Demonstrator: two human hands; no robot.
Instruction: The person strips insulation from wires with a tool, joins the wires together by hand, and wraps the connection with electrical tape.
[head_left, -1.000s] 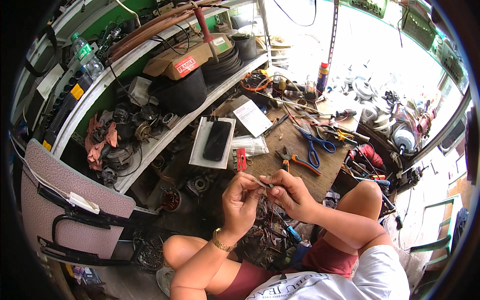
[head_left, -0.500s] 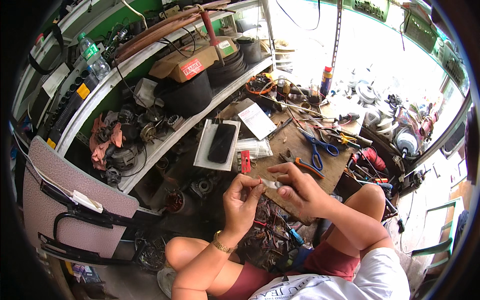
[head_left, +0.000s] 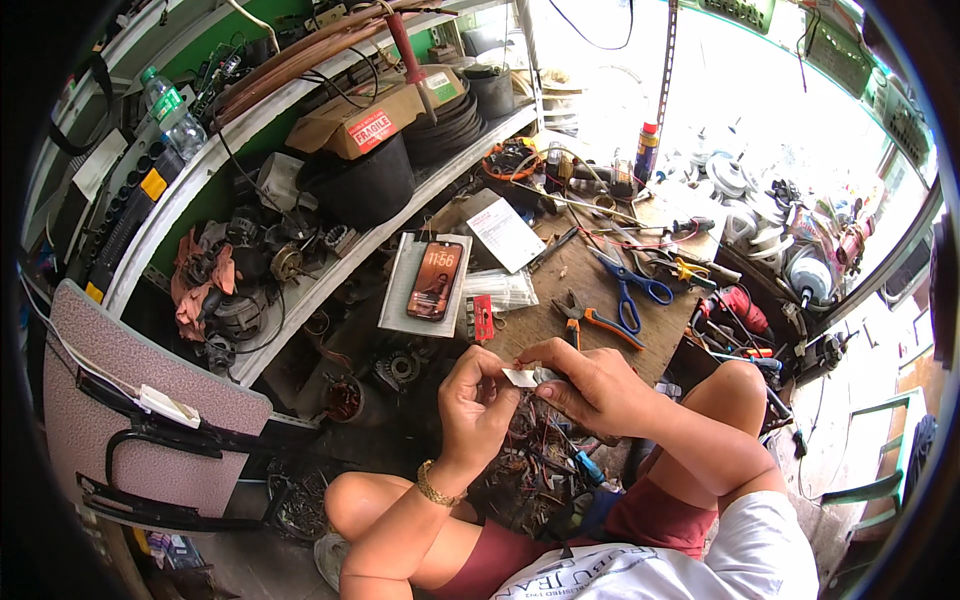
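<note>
- Your left hand [head_left: 478,405] and right hand [head_left: 590,385] meet over your lap, fingertips of both pinched on a small white strip of tape or paper [head_left: 520,377], held taut between them.
- Beneath: tangled red and dark wires [head_left: 535,450], close for working.
- Blue-handled scissors [head_left: 628,290] and orange-handled pliers [head_left: 590,318] lie near on the wooden bench [head_left: 560,275].

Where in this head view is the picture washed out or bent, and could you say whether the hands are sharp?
In the head view, daylight blows out the top right beyond the spray can; shelf edges bow toward the dark round rim; the left hand and right hand are fairly sharp, pinching a small white piece; the lit phone screen shows clearly.
</note>
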